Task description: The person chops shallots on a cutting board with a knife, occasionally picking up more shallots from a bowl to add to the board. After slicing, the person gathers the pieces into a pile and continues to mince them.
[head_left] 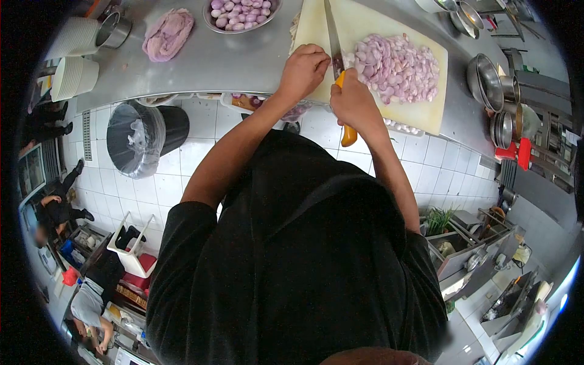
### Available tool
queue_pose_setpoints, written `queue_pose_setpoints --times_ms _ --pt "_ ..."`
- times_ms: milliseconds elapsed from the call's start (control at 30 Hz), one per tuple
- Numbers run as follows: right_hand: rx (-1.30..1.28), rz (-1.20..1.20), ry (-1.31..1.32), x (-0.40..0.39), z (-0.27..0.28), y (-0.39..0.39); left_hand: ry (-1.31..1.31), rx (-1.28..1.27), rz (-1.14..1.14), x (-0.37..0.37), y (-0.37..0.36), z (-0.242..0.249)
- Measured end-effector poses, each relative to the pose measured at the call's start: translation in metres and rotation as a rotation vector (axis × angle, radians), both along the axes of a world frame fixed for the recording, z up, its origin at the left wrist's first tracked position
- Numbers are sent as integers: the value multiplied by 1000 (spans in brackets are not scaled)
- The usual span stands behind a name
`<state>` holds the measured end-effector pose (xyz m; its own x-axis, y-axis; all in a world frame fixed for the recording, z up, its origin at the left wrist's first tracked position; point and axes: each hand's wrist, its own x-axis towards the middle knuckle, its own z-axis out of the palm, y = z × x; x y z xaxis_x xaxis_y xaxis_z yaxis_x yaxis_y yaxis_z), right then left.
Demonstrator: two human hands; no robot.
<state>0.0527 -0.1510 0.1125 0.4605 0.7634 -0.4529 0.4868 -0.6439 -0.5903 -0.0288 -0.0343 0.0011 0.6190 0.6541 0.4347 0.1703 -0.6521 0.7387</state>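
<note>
The head view looks straight down over the person's dark shirt to a steel bench whose near edge carries a pale cutting board. The right hand is wrapped tight round the yellow handle of a knife, the handle's end sticking out below the fist toward the floor and the blade running away across the board, so the edge stands just beside the left hand. The left hand is curled with its fingers tucked under, pressing down on something at the board's near left part; what it pins is hidden beneath the knuckles, though that grip suits steadying a piece against the blade. On the blade's far side lies a heap of sliced shallots, pushed clear of the cutting spot. Toward the bench's far edge sits a bowl of whole peeled shallots within reach, with a pink cloth left of it. A lined bin stands on the tiled floor below the bench's near edge, handy for scraps.
</note>
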Motion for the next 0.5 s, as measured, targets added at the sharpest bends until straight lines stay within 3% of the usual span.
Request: queue_pose_setpoints --times_ms 500 --pt "57 38 -124 0 -19 2 -47 11 6 2 3 -7"
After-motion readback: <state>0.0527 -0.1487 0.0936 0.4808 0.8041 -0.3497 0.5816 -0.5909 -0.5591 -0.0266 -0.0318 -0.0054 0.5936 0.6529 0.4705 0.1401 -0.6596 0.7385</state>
